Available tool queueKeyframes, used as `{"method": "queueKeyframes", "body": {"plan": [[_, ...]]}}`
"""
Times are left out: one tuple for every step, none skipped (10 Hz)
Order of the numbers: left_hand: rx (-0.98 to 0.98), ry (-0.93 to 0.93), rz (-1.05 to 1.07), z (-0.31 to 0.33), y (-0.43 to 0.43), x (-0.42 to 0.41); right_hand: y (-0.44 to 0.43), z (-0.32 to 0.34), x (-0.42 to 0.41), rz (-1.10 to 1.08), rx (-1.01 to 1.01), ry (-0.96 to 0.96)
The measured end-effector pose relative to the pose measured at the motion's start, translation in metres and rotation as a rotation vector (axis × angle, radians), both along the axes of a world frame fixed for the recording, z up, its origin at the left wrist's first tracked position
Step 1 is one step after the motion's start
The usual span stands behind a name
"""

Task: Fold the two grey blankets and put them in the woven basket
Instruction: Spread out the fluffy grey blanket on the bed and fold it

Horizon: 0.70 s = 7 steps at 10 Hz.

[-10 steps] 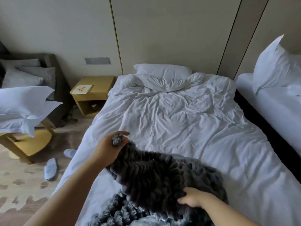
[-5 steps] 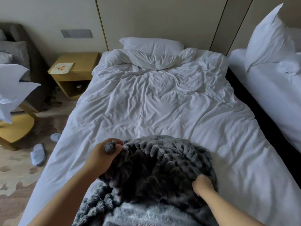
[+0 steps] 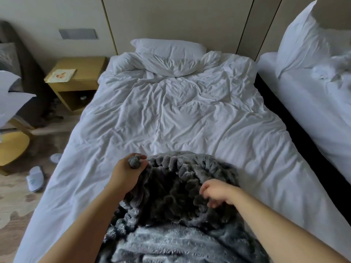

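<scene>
Nearest, at 6 o'clock: pale shaggy fabric (image 3: 180, 242), heaped at the foot of the bed (image 3: 171, 114). Cannot tell whether a second blanket or the underside of the first. Just beyond and touching it: dark ribbed grey blanket (image 3: 180, 186), bunched and unfolded on the white duvet.

Left hand (image 3: 124, 175), at 9 o'clock of the blanket: clenched round a rounded tuft (image 3: 134, 161) at the blanket's edge, tuft showing above the fist. Right hand (image 3: 218, 192), at 3 o'clock of the blanket: palm down, fingers curled into the ribbed pile and grasping a fold of it. Slightly blurred.

Mid-distance, at 12 o'clock: creased white duvet across the whole bed. At 8 o'clock, on the patterned floor (image 3: 15, 202): two pale slippers, one nearer (image 3: 35, 178), one farther (image 3: 55, 158), near each other and beside the bed. At 9 o'clock: yellow wooden seat (image 3: 11, 149) with white pillows (image 3: 11, 103) above it, cut off by the frame edge.

Farther, at 10 o'clock: yellow nightstand (image 3: 85, 73) against the bed's side, a printed card (image 3: 61, 74) flat on top. At 12 o'clock: white pillow (image 3: 169, 48) at the head of the bed, against beige wall panels (image 3: 171, 19). At 2 o'clock: second bed (image 3: 313, 111), set apart by a dark gap, with one white pillow (image 3: 300, 37) standing upright.
</scene>
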State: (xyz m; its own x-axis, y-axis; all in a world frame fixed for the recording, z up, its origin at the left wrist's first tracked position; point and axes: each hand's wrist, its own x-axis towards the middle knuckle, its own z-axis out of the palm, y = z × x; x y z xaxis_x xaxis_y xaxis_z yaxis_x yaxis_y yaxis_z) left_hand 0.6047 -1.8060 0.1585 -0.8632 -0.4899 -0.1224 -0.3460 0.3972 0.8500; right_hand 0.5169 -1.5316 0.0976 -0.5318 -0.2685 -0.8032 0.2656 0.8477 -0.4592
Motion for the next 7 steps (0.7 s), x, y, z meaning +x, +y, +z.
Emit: {"method": "queueKeyframes", "body": {"plan": [[0.005,-0.066,0.018,-0.016,-0.001,0.018,-0.013,-0.066,0.052,0.341,0.119,-0.005],[-0.122,-0.206,-0.055,-0.03,-0.007,0.039,-0.004,-0.095,0.076,0.561,0.412,0.168],[-0.256,-0.523,-0.2,-0.034,-0.023,0.049,0.006,-0.084,0.062,0.51,0.477,0.403],[-0.477,-0.882,-0.348,-0.028,-0.04,0.045,0.012,-0.024,0.012,0.27,0.351,0.636],[-0.668,-0.971,-0.385,-0.017,-0.051,0.034,0.013,0.057,-0.039,-0.169,0.028,1.037],[-0.695,-0.833,-0.25,-0.014,-0.069,0.023,0.04,0.114,-0.065,-0.685,-0.233,1.39],[-0.626,-0.637,-0.031,-0.008,-0.081,0.025,0.079,0.114,-0.068,-0.981,-0.117,1.214]]}}
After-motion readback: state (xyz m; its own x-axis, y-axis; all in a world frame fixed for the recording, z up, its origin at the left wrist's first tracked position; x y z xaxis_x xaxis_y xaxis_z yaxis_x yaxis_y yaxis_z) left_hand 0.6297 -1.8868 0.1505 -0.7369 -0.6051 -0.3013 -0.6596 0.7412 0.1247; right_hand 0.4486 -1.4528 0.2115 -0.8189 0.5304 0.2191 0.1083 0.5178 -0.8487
